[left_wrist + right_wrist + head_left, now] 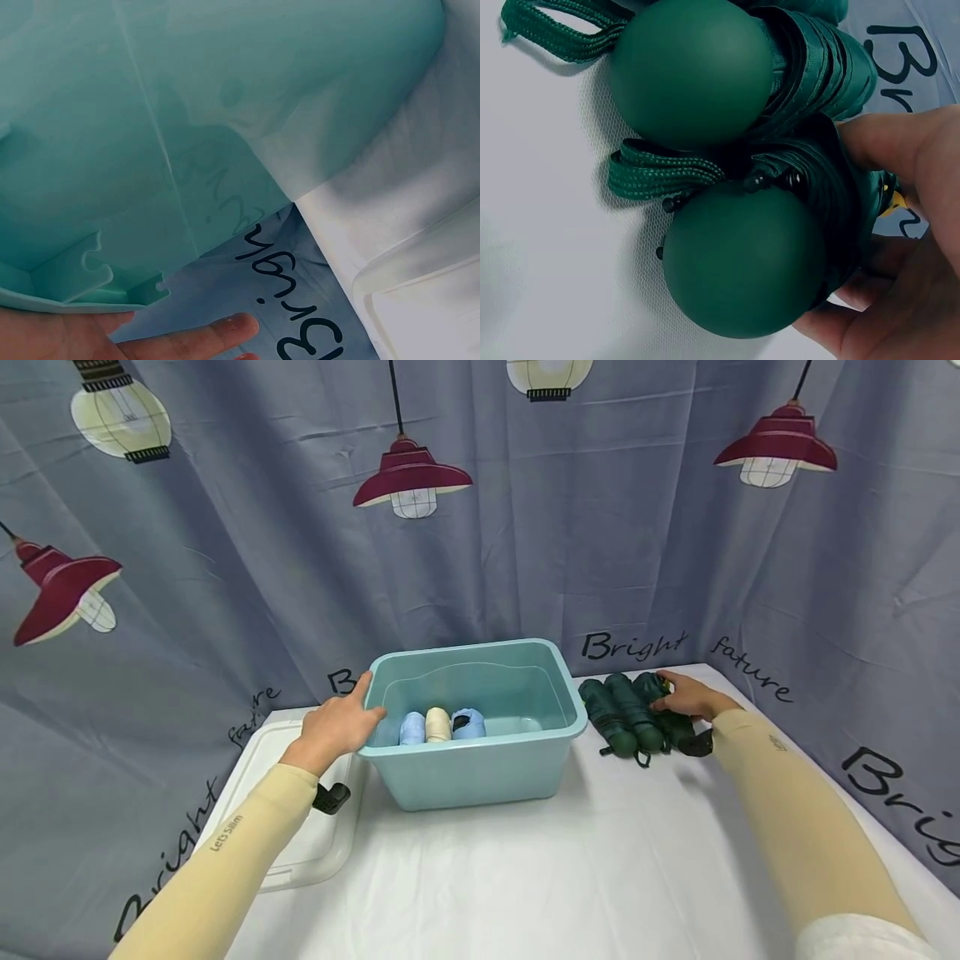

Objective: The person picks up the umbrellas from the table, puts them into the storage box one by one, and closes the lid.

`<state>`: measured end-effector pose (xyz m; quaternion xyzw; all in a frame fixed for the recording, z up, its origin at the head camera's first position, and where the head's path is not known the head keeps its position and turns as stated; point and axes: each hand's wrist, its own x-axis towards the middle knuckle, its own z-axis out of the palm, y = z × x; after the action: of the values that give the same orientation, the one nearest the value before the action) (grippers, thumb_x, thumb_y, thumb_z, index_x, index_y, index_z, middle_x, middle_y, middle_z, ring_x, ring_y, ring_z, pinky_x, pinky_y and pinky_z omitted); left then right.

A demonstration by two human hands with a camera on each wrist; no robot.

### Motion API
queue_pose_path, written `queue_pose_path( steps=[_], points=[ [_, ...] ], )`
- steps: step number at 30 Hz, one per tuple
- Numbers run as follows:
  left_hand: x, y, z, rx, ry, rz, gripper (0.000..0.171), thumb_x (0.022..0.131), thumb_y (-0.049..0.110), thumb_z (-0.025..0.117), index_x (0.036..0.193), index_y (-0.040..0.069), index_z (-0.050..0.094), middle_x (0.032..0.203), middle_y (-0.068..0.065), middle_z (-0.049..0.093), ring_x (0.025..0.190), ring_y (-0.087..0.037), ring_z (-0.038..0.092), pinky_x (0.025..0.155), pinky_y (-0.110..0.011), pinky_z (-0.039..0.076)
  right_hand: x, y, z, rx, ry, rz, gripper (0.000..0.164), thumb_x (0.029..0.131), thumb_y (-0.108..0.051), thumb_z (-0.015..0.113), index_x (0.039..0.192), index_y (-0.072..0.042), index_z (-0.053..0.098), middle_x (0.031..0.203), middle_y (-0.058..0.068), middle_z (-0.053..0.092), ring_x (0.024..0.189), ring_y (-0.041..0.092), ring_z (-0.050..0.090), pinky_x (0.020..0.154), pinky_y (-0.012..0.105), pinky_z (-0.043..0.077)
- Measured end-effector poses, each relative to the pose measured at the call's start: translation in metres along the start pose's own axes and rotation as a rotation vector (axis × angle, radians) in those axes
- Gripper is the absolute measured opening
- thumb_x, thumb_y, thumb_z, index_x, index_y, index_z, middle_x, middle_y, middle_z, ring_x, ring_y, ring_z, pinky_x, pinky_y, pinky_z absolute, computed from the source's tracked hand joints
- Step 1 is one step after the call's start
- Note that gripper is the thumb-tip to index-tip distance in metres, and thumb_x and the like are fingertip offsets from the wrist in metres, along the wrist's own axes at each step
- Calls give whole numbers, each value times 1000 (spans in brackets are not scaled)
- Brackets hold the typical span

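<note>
Near the far-right corner of the tabletop (585, 877), the right hand (690, 695) is pinching an umbrella (746, 262), best kept snugly furled, while the left hand (337, 727), fingers spread, is touching the bin (465, 777)

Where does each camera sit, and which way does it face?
Head: worn there, looking forward and down at the bin and umbrellas; left hand, right hand, sleeves show.
Left wrist: worn there, facing the bin's wall; left fingers show.
Right wrist: worn there, facing the umbrellas' round ends; right fingers show.
Head and right wrist share the umbrellas.
</note>
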<state>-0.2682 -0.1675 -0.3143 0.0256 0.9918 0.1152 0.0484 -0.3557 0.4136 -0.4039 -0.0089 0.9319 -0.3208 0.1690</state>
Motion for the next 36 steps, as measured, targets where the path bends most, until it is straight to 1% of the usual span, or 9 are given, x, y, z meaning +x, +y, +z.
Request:
queue_pose_path(
  steps=[5,8,10,13,18,21,29,35,36],
  points=[
    [2,-2,-2,6,-7,-3,80,100,49,38,164,22,-2,85,-14,64,76,-28,61,61,-42,42,1,-4,0,-27,45,-35,90,93,-19,63,160,3,5,156,41,17,130,54,42,83,52,53],
    [2,-2,-4,9,6,-5,79,100,49,37,164,23,-2,98,-18,67,82,-29,63,63,-43,42,2,-6,0,-16,66,-51,88,93,-15,63,160,3,8,153,41,23,117,48,50,71,42,51],
    [3,-2,-5,11,11,-5,79,100,49,37,164,23,-1,107,-20,67,86,-30,63,64,-44,43,3,-8,-1,-3,70,-52,87,93,-13,62,160,3,8,152,40,25,110,45,51,66,39,47],
    [3,-1,-5,12,3,-7,79,100,49,36,164,23,-2,114,-22,67,88,-31,64,64,-44,44,3,-8,-1,4,68,-45,86,93,-11,60,160,3,7,153,40,23,109,44,48,69,41,44],
    [3,-1,-3,19,-1,-14,79,100,50,36,164,24,-2,114,-21,67,90,-31,64,65,-45,44,-1,-8,1,-3,67,-31,86,94,-11,59,160,2,6,157,40,16,128,53,41,84,51,48],
    [3,0,-2,24,1,-14,79,100,50,36,164,23,-2,113,-21,67,90,-32,64,66,-45,44,-1,-6,2,-15,76,-32,87,93,-12,61,160,3,7,157,40,16,132,55,39,91,57,47],
    [3,-1,-1,16,0,-16,78,100,49,37,164,23,0,114,-22,67,90,-32,64,65,-44,43,-2,-7,1,-15,103,-61,88,91,-8,61,160,3,8,157,40,15,135,56,35,101,63,40],
    [3,-1,-2,11,2,-20,78,100,48,37,164,22,1,116,-21,67,95,-32,63,68,-45,43,-1,-9,-3,-9,105,-52,88,93,-11,59,161,-1,4,158,39,13,129,54,38,92,59,44],
    [2,-1,-2,11,1,-20,78,100,48,37,164,23,1,116,-21,67,95,-32,63,68,-45,43,-1,-9,-4,-7,110,-52,88,93,-11,59,161,0,5,156,39,21,117,51,47,85,57,46]
  ],
)
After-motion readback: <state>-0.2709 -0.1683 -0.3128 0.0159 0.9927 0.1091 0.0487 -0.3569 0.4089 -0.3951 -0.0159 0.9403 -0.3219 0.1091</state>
